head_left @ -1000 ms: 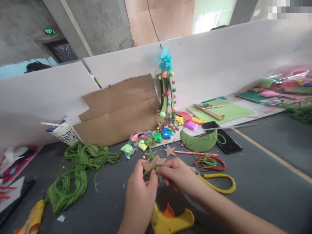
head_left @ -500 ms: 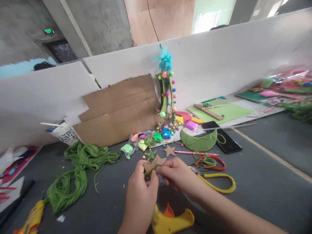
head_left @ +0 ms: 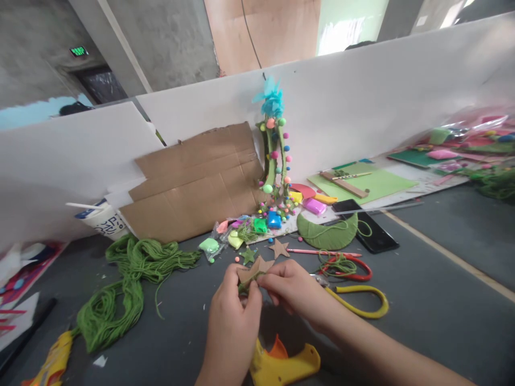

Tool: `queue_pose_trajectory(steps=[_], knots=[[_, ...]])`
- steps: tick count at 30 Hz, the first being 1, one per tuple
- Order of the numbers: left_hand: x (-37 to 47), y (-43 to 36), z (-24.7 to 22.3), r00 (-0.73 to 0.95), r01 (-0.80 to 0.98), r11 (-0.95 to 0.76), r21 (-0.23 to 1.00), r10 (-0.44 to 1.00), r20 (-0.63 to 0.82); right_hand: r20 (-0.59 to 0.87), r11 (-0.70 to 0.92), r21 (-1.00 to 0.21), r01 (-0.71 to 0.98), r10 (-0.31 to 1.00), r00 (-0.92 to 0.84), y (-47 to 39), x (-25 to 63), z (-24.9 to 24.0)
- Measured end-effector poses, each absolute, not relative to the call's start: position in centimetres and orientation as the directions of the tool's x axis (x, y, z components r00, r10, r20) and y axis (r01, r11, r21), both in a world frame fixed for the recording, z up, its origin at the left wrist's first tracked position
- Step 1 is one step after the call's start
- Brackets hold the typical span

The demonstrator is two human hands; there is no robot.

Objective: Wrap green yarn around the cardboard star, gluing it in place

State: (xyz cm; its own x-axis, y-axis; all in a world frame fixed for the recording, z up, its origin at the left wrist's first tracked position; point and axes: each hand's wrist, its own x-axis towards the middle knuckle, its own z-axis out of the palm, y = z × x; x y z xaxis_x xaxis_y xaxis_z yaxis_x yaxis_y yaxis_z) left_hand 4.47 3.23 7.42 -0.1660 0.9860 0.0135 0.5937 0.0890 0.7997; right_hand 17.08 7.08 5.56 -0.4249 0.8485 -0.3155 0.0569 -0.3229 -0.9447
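Note:
My left hand [head_left: 234, 306] is closed around a cardboard star [head_left: 260, 266], thumb in front and fingers behind. Green yarn [head_left: 243, 288] wraps the star's lower part, while its upper points are bare brown. At the star's right edge my right hand [head_left: 295, 287] pinches the yarn, the strand mostly hidden by the fingertips. Just beyond the hands lie a bare cardboard star [head_left: 279, 248] and a small green yarn-covered star [head_left: 248, 255]. A yellow glue gun [head_left: 289, 365] lies below my hands, partly covered by the left wrist.
Scissors with red and yellow handles [head_left: 378, 305], a pencil [head_left: 317, 252], a green yarn-wrapped crescent [head_left: 328, 231] and a black phone [head_left: 378, 236] lie to the right. A green yarn skein [head_left: 129, 279] is left. Cardboard [head_left: 197, 187] and a pom-pom decoration [head_left: 274, 155] stand behind.
Both hands and the star stay almost in place. The whole view shifts very slightly; nothing is visibly taken up or let go.

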Motion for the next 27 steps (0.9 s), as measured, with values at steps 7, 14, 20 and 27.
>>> queue_pose_trajectory(steps=[7,14,20,27], knots=[[4.3,3.5,7.2,-0.177,0.584,0.085,0.807,0.984,0.025,-0.320,-0.325,-0.944,0.063,0.848,-0.422,7.1,17.2,5.6],[4.3,3.3,7.3,-0.170,0.578,0.096,0.810,0.985,0.004,-0.306,-0.301,-0.950,0.079,0.852,-0.425,7.1,17.3,5.3],[3.3,4.0,7.1,-0.137,0.222,0.217,0.951,0.972,-0.190,-0.146,-0.128,-0.989,0.078,0.937,-0.316,7.3,17.8,6.1],[3.3,4.1,7.3,-0.021,-0.008,0.250,0.968,0.968,-0.250,0.069,0.096,-0.994,0.047,0.915,-0.398,7.4,18.6,6.7]])
